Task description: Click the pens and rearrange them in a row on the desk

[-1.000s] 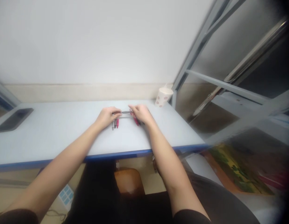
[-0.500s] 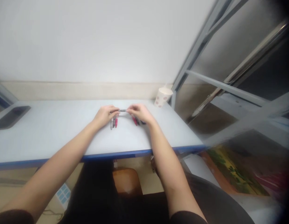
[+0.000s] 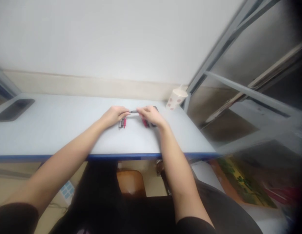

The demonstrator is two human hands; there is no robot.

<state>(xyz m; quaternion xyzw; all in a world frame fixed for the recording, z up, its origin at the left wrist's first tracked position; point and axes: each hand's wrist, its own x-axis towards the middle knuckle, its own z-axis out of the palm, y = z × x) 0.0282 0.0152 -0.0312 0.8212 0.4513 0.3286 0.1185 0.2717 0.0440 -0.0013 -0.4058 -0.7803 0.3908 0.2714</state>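
1. Your left hand (image 3: 114,116) is closed in a fingertip pinch on one end of a slim grey pen (image 3: 133,111).
2. Your right hand (image 3: 151,117) pinches the pen's other end, so the pen lies level between your hands. You cannot tell from this view whether it touches the desk.
3. Just below your left fingers, a group of pens (image 3: 122,123) in grey, dark and red lies side by side.
4. Partly under your right hand lie red and dark pens (image 3: 145,123), with a dark object (image 3: 155,107) just beyond them, too hidden to identify.
5. All of this is on a white desk (image 3: 68,130) with a blue front edge.
6. A dotted paper cup (image 3: 176,98) stands at the desk's back right corner, beside a grey metal window frame (image 3: 229,48).
7. A dark phone (image 3: 14,110) lies flat near the desk's left end.
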